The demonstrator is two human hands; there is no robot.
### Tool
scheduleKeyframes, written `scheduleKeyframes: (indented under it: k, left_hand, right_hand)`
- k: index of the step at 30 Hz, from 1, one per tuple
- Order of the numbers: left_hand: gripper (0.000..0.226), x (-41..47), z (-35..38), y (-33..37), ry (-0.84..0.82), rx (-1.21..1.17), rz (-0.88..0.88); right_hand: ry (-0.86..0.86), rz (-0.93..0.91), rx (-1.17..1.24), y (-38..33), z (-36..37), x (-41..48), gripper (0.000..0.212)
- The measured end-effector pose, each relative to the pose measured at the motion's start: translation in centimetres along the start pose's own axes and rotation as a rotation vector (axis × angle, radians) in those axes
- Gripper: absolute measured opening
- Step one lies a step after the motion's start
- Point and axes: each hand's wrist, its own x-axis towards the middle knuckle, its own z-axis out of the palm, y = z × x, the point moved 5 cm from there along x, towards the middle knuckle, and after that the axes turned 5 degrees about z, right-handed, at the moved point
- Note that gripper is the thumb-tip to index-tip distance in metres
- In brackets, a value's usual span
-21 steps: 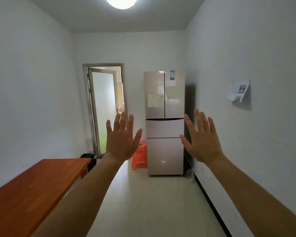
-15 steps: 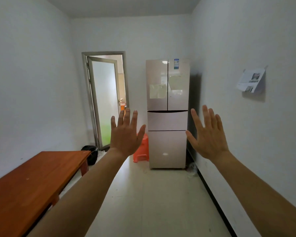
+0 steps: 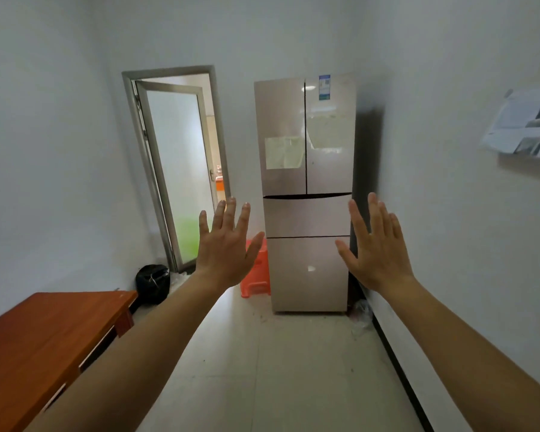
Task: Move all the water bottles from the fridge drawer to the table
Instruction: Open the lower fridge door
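Left hand [image 3: 225,254] and right hand [image 3: 378,257] spread flat before upright fridge [image 3: 306,169].

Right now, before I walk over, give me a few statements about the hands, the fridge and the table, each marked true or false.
1. The left hand and right hand are raised with fingers spread, holding nothing. True.
2. An orange stool stands right beside the fridge. True.
3. The wooden table stands at the left of the room. True.
4. A fridge drawer is pulled open. False: both drawers look closed.
5. Water bottles stand on the table. False: no bottle shows on its visible part.
6. The left hand touches the fridge. False: it is held up in the air, well short of it.
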Motion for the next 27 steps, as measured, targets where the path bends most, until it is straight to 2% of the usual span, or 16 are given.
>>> scheduleKeyframes:
  k: [3, 10, 20, 27]
  left_hand:
    - [0.076, 2.4, 6.3, -0.3, -0.103, 0.022, 0.065]
    - [0.076, 9.6, 21.5, -3.9, -0.254, 0.003, 0.036]
    - [0.074, 28.5, 36.9, -11.5, -0.212, -0.113, -0.037]
    - [0.07, 39.2, 48.9, -12.1, -0.252, -0.182, -0.052]
  right_hand:
    - [-0.087, -0.083, -0.045, 0.0, 6.1, 2.6, 0.082]
    - [-0.212, -0.141, -0.079, 0.2, 20.8, 10.7, 0.081]
    - [-0.257, -0.061, -0.064, 0.3, 37.7, 29.8, 0.08]
    - [-0.238, -0.075, -0.032, 3.3, 47.8, 39.3, 0.077]
